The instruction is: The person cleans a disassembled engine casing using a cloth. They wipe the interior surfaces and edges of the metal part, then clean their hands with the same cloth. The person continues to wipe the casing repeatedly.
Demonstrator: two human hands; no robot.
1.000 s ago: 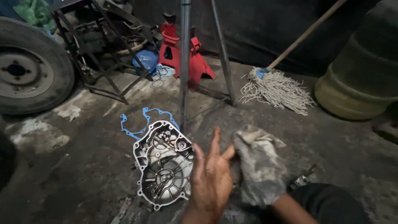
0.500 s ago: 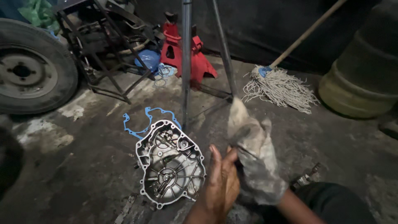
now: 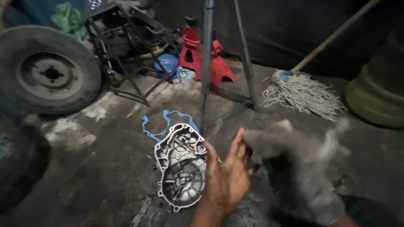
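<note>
A: Head view, down onto a stained concrete floor (image 3: 97, 185). Metal engine cover (image 3: 182, 166) lying flat, inner side up: pale cast rim with bolt lugs all round, ribbed round well at the near end, small gears and a shaft end at the far end.

B: Blue gasket (image 3: 165, 122)?

A: On the floor just behind the cover, thin outline, partly tucked under the far rim.

B: Left hand (image 3: 227, 178)?

A: Raised over the cover's right edge, fingers spread and apart, thumb toward the cover, clamped on nothing. Touching the metal or hovering: cannot tell.

B: Right hand?

A: Hidden inside a grey rag (image 3: 301, 168), blurred with motion. Grip closed on the cloth, judging by the bunched cloth and the forearm at the lower right corner.

B: Compared with half a second ago?

A: Rag then upright and sharp beside the left hand; now smeared low and wide to the right. Left hand more open. Cover and gasket unmoved.

B: Background?

A: Tyre (image 3: 48, 69) at left, red jack stands (image 3: 202, 59), grey steel pole (image 3: 206, 63) rising behind the cover, mop (image 3: 301, 92) at right.
</note>
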